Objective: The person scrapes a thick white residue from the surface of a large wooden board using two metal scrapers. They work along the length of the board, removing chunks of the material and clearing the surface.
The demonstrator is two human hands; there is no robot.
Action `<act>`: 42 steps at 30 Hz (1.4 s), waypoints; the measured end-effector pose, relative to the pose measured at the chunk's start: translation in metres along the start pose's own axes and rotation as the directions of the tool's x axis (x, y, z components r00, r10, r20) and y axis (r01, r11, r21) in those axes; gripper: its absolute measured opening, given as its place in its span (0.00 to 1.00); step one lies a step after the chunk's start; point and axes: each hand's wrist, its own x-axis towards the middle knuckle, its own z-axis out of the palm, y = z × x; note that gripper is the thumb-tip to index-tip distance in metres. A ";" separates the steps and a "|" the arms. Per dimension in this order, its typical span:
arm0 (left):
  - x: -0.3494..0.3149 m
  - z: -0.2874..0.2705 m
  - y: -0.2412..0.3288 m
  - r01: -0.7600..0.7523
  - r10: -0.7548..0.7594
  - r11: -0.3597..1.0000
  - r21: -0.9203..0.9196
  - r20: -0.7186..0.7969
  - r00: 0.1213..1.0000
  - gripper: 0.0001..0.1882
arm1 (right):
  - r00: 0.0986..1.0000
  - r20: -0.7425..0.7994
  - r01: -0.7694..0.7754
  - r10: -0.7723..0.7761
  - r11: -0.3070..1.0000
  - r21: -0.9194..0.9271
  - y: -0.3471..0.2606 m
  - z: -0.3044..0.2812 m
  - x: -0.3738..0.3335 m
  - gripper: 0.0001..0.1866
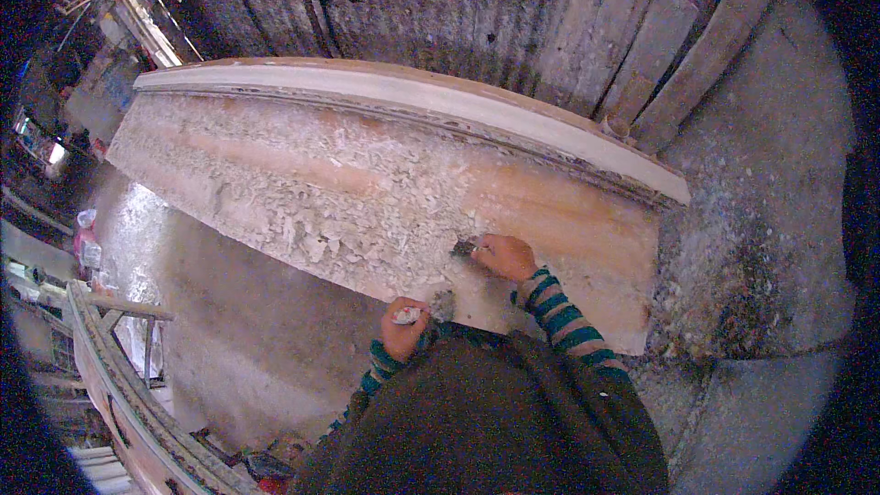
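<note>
My right hand (506,258) is closed round a small dark-bladed scraper (465,246), its blade down among pale flakes on a long wooden board (550,211). To the left, at the board's near edge, my left hand (400,337) is closed round a white-handled tool (406,315). A rough grey, crusted head or lump (442,302) shows beside that hand; whether it is part of the tool is hard to tell. Crumbly off-white shavings (339,211) cover much of the board's middle and left. Bare orange-brown wood shows on the right.
A long pale curved plank (412,92) stands on edge along the board's far side. Behind it are corrugated metal sheeting (412,23) and leaning timber boards (642,55). White and dark debris (724,284) litters the floor at right. A curved wooden piece (119,412) stands at lower left.
</note>
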 end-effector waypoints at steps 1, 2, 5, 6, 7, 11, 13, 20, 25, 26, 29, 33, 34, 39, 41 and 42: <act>0.001 -0.002 0.000 -0.022 0.022 1.000 0.011 -0.004 1.000 0.05 | 1.000 -0.006 0.026 -0.026 1.000 -0.001 -0.005 -0.013 -0.005 0.19; 0.001 -0.001 0.001 -0.042 0.042 0.999 0.016 -0.001 0.999 0.05 | 0.999 -0.014 0.043 -0.043 0.999 -0.006 -0.007 -0.025 -0.009 0.20; 0.004 0.005 0.009 -0.007 0.010 0.999 -0.041 0.054 0.999 0.05 | 0.998 0.070 0.019 -0.004 0.975 -0.219 -0.002 -0.040 0.000 0.20; 0.006 0.010 0.012 0.021 -0.015 0.997 -0.069 0.086 0.996 0.05 | 0.997 0.069 0.038 -0.022 0.971 -0.237 -0.005 -0.034 0.006 0.20; 0.008 0.019 0.014 0.048 -0.039 0.996 -0.071 0.120 0.992 0.06 | 0.997 0.071 0.059 -0.043 0.965 -0.256 -0.014 -0.021 0.016 0.20; 0.019 0.063 0.011 -0.030 0.022 0.999 0.031 0.236 0.971 0.06 | 0.973 -0.045 0.210 -0.226 0.948 -0.238 -0.052 -0.015 0.030 0.18; 0.029 0.078 -0.001 -0.049 0.043 0.999 0.018 0.251 0.967 0.05 | 0.989 -0.031 0.126 -0.142 0.942 -0.311 -0.064 -0.039 0.022 0.18; 0.102 0.037 0.012 0.127 -0.118 0.972 0.196 -0.057 0.991 0.03 | 0.959 -0.133 -0.278 0.249 0.915 -0.294 0.019 -0.098 -0.069 0.21; 0.148 -0.020 0.026 -0.092 0.071 0.972 -0.217 -0.101 0.992 0.04 | 0.886 -0.173 -0.447 0.430 0.891 -0.076 0.064 -0.083 -0.152 0.19; 0.159 -0.019 0.010 -0.068 0.051 0.944 -0.324 -0.062 0.997 0.04 | 0.855 -0.181 -0.500 0.485 0.865 -0.041 0.068 -0.078 -0.163 0.19; 0.143 0.026 0.038 -0.231 0.236 0.972 -0.051 0.144 0.961 0.03 | 0.826 -0.186 -0.535 0.531 0.844 0.037 0.089 -0.059 -0.186 0.19; 0.119 0.091 0.024 -0.157 0.159 0.987 -0.031 0.335 0.929 0.04 | 0.832 -0.193 -0.512 0.521 0.854 0.098 0.086 -0.059 -0.194 0.19; 0.131 0.088 0.003 -0.143 0.129 0.989 0.023 0.310 0.942 0.04 | 0.842 -0.189 -0.496 0.506 0.863 0.100 0.082 -0.063 -0.193 0.19; 0.190 0.009 0.015 -0.124 0.120 0.990 0.063 0.069 0.990 0.04 | 0.898 -0.185 -0.399 0.398 0.916 0.035 0.103 -0.057 -0.198 0.18; 0.193 -0.010 0.025 -0.377 0.398 0.877 0.297 -0.013 0.917 0.03 | 0.907 -0.077 -0.416 0.414 0.909 -0.004 0.105 -0.056 -0.199 0.18; 0.191 -0.013 0.036 -0.444 0.464 0.850 0.282 -0.003 0.886 0.03 | 0.902 -0.023 -0.432 0.431 0.902 -0.026 0.106 -0.057 -0.204 0.18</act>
